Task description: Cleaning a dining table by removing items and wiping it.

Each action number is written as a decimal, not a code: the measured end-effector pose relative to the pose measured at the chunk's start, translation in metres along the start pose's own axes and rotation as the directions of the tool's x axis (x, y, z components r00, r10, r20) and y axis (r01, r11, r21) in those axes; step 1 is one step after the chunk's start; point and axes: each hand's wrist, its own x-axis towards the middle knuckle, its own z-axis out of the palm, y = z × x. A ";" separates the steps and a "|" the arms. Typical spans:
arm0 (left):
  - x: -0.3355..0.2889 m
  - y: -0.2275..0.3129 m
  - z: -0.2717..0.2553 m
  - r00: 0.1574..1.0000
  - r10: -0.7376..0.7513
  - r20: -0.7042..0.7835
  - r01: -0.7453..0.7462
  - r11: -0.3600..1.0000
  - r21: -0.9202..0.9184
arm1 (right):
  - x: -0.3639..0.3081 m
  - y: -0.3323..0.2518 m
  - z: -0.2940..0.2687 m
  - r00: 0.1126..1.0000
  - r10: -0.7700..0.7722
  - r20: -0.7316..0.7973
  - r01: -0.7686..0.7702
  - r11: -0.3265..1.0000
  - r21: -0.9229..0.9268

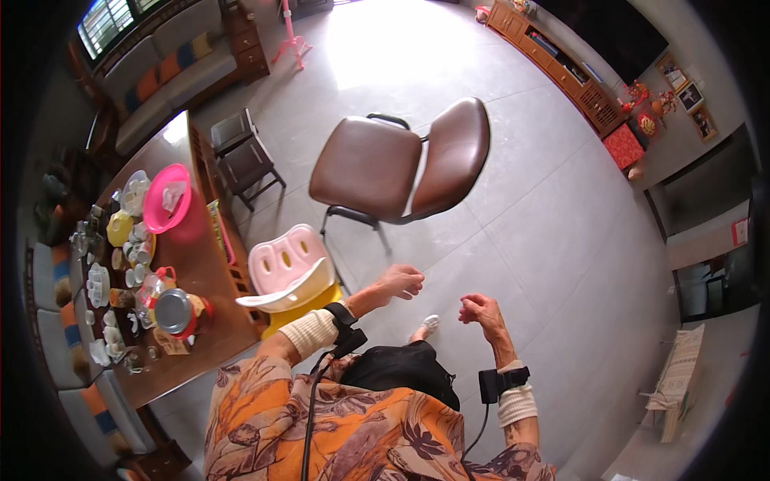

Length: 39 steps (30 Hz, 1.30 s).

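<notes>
Both of my hands hang in the air over the grey tiled floor, apart from each other, and I see nothing in either. My left hand [400,282] has loosely bent fingers. It is nearest to the pink and white moulded seat [289,266], which rests on something yellow just to its left. My right hand [481,311] is half curled, with its fingers loose and a gap by the thumb. Beyond my hands stands a brown padded chair [365,160] with black armrests and its backrest to the right. Neither hand touches it.
On the left, a wooden table [228,357] carries a pink basin [167,199], a round metal-lidded tin [174,311] and several cups. Dark stools [247,164] stand behind it. A wooden cabinet [553,60] lines the far right; a pink stand [290,40] is at the back.
</notes>
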 end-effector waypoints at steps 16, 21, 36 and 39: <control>0.196 0.207 0.099 0.969 0.217 -0.117 -0.222 0.974 -0.034 | 0.191 -0.194 -0.204 0.937 -0.229 0.263 0.268 0.956 -0.120; 0.271 0.266 0.071 0.951 0.201 -0.235 -0.248 0.950 -0.188 | 0.265 -0.198 -0.290 0.964 -0.108 0.242 0.173 0.948 -0.266; 0.502 0.394 0.036 0.927 0.128 -0.352 -0.241 0.924 -0.298 | 0.419 -0.234 -0.594 0.987 0.122 -0.106 -0.114 0.991 0.074; 0.521 0.424 0.031 0.883 0.080 -0.463 -0.255 0.909 -0.330 | 0.497 -0.313 -0.615 0.995 0.085 -0.043 -0.085 0.996 -0.019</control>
